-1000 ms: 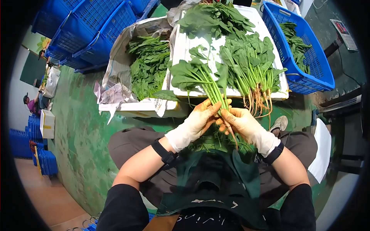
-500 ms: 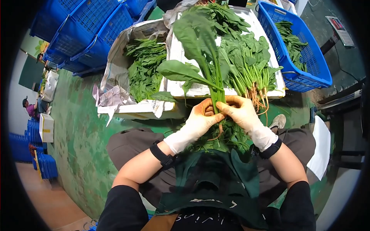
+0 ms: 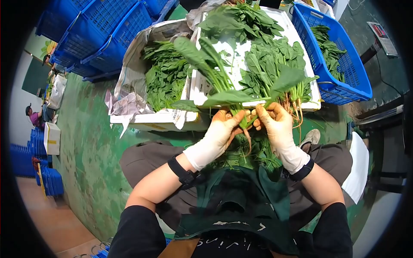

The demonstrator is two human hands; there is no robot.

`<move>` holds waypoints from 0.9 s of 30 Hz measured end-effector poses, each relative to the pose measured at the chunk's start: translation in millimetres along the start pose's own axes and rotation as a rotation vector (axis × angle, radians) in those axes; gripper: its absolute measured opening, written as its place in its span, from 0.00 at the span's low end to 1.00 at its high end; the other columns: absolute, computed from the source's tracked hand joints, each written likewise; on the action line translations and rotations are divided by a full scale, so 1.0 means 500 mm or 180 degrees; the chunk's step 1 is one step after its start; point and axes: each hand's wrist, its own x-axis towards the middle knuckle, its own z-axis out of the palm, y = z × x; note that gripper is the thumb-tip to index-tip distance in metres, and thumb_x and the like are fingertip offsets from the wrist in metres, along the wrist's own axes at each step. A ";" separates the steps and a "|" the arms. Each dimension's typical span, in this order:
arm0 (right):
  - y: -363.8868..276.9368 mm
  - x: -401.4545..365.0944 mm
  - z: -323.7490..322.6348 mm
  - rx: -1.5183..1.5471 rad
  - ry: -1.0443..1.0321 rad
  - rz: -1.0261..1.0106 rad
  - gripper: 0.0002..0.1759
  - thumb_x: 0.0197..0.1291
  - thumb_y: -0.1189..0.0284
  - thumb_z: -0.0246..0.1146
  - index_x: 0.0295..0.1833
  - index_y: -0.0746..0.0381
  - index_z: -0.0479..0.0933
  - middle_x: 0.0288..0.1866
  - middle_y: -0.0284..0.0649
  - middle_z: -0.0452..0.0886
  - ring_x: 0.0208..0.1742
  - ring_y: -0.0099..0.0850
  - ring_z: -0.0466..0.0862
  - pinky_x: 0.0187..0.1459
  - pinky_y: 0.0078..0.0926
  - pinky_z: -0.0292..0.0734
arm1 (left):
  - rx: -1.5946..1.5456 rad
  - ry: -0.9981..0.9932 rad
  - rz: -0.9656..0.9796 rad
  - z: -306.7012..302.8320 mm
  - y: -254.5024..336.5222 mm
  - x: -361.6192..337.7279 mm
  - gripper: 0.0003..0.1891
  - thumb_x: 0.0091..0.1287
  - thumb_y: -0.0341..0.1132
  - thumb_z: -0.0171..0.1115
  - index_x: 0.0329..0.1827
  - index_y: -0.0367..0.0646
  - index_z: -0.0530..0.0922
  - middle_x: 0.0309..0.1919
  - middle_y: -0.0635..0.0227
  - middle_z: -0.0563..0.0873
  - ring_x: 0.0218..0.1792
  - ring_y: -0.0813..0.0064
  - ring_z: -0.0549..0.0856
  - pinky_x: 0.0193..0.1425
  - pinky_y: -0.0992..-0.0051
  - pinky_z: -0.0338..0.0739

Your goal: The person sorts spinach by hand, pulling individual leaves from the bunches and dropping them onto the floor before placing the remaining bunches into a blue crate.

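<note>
Above our lap, just short of the white foam board (image 3: 292, 32), we are holding a rooted plant (image 3: 220, 81) in gloved hands.
Our left hand (image 3: 224, 129) is gripping its stems low down, just above the root, probably to steady it while leaving the leaves free. Our right hand (image 3: 277, 124) is pinching one leaf stalk (image 3: 266, 104), fingertips drawn narrow; its blade is leaning rightward, apart from the rest, and whether it is joined at the base we cannot tell. Below, loose leaves (image 3: 246, 158) are lying by the apron (image 3: 241, 185), likely there because they are under the hands. Beyond, a bundle (image 3: 275, 58) is resting with its roots over the board's near edge, perhaps for easy reach. Left, a lined box (image 3: 130, 71) is holding greens; right, a blue basket (image 3: 317, 53) is holding more.
</note>
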 end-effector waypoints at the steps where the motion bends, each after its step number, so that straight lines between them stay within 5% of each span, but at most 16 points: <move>1: 0.001 -0.005 0.004 0.0154 -0.0012 -0.0324 0.12 0.59 0.72 0.63 0.44 0.70 0.74 0.31 0.39 0.81 0.27 0.21 0.77 0.27 0.16 0.72 | -0.0577 0.0019 -0.0020 -0.002 0.003 0.003 0.16 0.65 0.30 0.57 0.55 0.35 0.69 0.45 0.59 0.80 0.46 0.65 0.82 0.47 0.67 0.80; 7: -0.043 -0.060 0.002 -0.0255 -0.0398 -0.1534 0.10 0.57 0.80 0.63 0.45 0.67 0.75 0.34 0.44 0.81 0.27 0.29 0.80 0.32 0.25 0.77 | -0.1199 0.0240 0.0946 -0.102 0.098 0.064 0.10 0.64 0.32 0.58 0.46 0.39 0.73 0.43 0.62 0.81 0.44 0.68 0.80 0.50 0.64 0.77; 9: -0.034 -0.034 -0.026 -0.1608 -0.1801 -0.1785 0.14 0.53 0.77 0.65 0.47 0.66 0.76 0.34 0.44 0.82 0.27 0.31 0.81 0.34 0.26 0.77 | -0.1058 0.0523 0.1329 -0.098 0.145 0.058 0.11 0.63 0.34 0.59 0.46 0.43 0.72 0.42 0.62 0.81 0.44 0.70 0.80 0.50 0.63 0.77; 11: -0.087 -0.038 -0.043 -0.3588 -0.2646 -0.0825 0.20 0.45 0.68 0.69 0.46 0.64 0.78 0.31 0.43 0.82 0.29 0.32 0.82 0.36 0.25 0.76 | -0.0935 0.0660 0.1411 -0.095 0.167 0.052 0.12 0.65 0.32 0.57 0.50 0.45 0.70 0.40 0.63 0.81 0.37 0.68 0.80 0.48 0.63 0.77; 13: -0.096 -0.006 -0.068 -0.3526 -0.2001 -0.0795 0.18 0.46 0.68 0.68 0.44 0.63 0.79 0.30 0.42 0.82 0.30 0.30 0.82 0.35 0.25 0.76 | -0.1030 0.0575 0.1341 -0.099 0.167 0.054 0.12 0.64 0.29 0.57 0.50 0.45 0.69 0.34 0.65 0.79 0.31 0.70 0.78 0.41 0.66 0.75; 14: -0.122 0.006 -0.065 -0.3392 -0.1325 -0.0728 0.14 0.46 0.69 0.65 0.40 0.64 0.80 0.31 0.47 0.82 0.33 0.37 0.84 0.39 0.29 0.78 | -0.1050 0.0573 0.1336 -0.097 0.160 0.054 0.12 0.64 0.29 0.57 0.50 0.45 0.69 0.34 0.65 0.79 0.31 0.70 0.78 0.41 0.66 0.75; 15: -0.111 0.035 -0.080 -0.3473 -0.0517 -0.1551 0.10 0.48 0.69 0.66 0.33 0.65 0.79 0.26 0.46 0.81 0.28 0.37 0.83 0.34 0.29 0.77 | -0.1131 0.0511 0.1103 -0.095 0.152 0.054 0.13 0.63 0.27 0.58 0.50 0.45 0.69 0.31 0.66 0.77 0.29 0.71 0.76 0.39 0.68 0.73; 17: -0.126 0.083 -0.100 -0.4445 0.0303 -0.1157 0.18 0.47 0.60 0.68 0.26 0.65 0.75 0.24 0.48 0.79 0.29 0.42 0.81 0.32 0.34 0.75 | -0.1107 0.0830 0.0740 -0.046 0.145 0.045 0.15 0.61 0.26 0.58 0.50 0.46 0.69 0.23 0.71 0.72 0.23 0.76 0.71 0.29 0.77 0.67; 19: -0.108 0.110 -0.116 -0.5253 0.0226 -0.0769 0.21 0.45 0.56 0.69 0.27 0.64 0.77 0.26 0.49 0.80 0.31 0.43 0.82 0.34 0.37 0.76 | -0.1002 0.0388 0.0358 -0.070 0.111 0.055 0.14 0.61 0.26 0.58 0.50 0.46 0.70 0.16 0.77 0.67 0.16 0.81 0.66 0.22 0.81 0.63; 20: -0.083 0.125 -0.127 -0.5211 0.0147 -0.0656 0.22 0.42 0.54 0.70 0.29 0.65 0.78 0.27 0.51 0.80 0.33 0.44 0.82 0.36 0.38 0.76 | -0.1029 0.0651 0.0156 -0.051 0.105 0.051 0.14 0.62 0.27 0.58 0.51 0.46 0.72 0.11 0.81 0.60 0.11 0.85 0.60 0.17 0.83 0.56; 21: -0.060 0.133 -0.137 -0.5218 0.0205 -0.1020 0.19 0.42 0.59 0.70 0.26 0.66 0.78 0.22 0.49 0.79 0.27 0.44 0.81 0.32 0.35 0.75 | -0.0883 0.0513 0.0022 -0.050 0.098 0.048 0.13 0.63 0.29 0.57 0.51 0.47 0.74 0.10 0.82 0.60 0.10 0.86 0.58 0.16 0.83 0.54; 27: -0.128 0.118 -0.148 -0.3473 0.0167 -0.0205 0.17 0.50 0.63 0.66 0.29 0.70 0.79 0.20 0.42 0.80 0.22 0.25 0.78 0.25 0.25 0.71 | -0.0734 0.0170 -0.0274 -0.011 0.079 0.029 0.11 0.66 0.34 0.57 0.49 0.45 0.77 0.13 0.80 0.65 0.12 0.87 0.61 0.17 0.84 0.54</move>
